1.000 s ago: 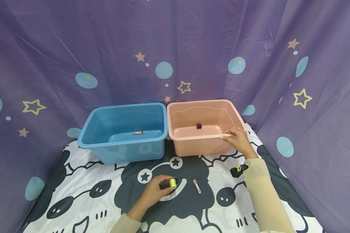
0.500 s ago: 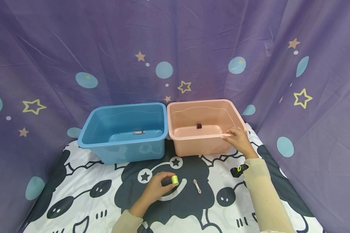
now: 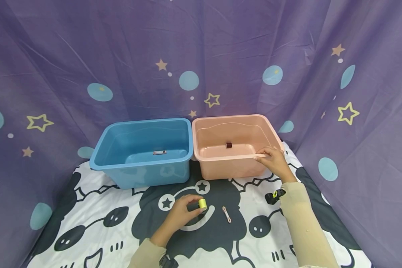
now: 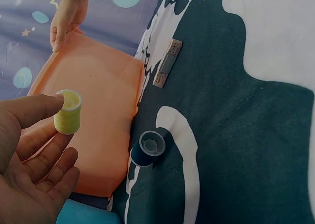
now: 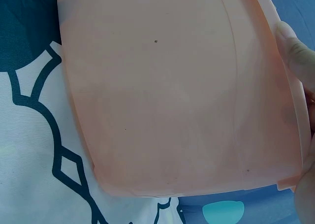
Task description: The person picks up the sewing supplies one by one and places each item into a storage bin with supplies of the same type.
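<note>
My left hand pinches a yellow thread spool between thumb and fingers, held above the cloth. Beneath it a dark blue thread spool stands upright on the cloth, mostly hidden by the hand in the head view. To the right lies a folded tape measure. My right hand grips the front rim of the pink bin, near its right corner; in the right wrist view the thumb rests on the outer side of the rim. Inside the pink bin is a dark brown spool.
A blue bin stands left of the pink one, with a folded tape measure inside. Both bins sit at the back of the patterned cloth, against a purple curtain.
My left hand has risen a little and shifted slightly right and away from me, carrying the yellow spool. The right hand stays on the rim.
</note>
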The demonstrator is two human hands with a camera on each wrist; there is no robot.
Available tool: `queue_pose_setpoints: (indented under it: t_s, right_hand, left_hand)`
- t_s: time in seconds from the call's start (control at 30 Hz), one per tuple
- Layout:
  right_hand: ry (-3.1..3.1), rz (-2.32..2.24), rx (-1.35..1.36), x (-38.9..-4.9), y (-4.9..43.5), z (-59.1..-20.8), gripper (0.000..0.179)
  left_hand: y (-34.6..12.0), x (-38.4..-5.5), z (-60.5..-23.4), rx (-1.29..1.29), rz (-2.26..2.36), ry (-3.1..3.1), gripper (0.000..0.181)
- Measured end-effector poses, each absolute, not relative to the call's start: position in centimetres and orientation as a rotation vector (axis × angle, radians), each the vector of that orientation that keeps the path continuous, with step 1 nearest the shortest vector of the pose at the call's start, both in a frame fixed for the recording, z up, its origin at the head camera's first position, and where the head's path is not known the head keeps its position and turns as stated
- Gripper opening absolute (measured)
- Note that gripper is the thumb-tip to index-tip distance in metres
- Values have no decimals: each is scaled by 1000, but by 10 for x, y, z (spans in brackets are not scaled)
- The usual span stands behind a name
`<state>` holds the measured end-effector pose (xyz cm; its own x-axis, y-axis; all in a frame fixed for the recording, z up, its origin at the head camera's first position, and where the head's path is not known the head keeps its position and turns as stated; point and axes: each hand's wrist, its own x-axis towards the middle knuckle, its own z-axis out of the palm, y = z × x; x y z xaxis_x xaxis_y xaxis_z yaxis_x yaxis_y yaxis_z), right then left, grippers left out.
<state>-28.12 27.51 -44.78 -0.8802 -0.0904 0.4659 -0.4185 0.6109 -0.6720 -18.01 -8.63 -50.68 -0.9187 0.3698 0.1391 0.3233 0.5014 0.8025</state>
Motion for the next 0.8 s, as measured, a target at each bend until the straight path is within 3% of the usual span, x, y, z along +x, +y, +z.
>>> queue_pose_setpoints:
  t_s: [0.8]
  right_hand:
    - [-2434,1190,411,-281,275,-448,12]
  left_hand:
    - [-81,-184,-498,617,1408,2693,37]
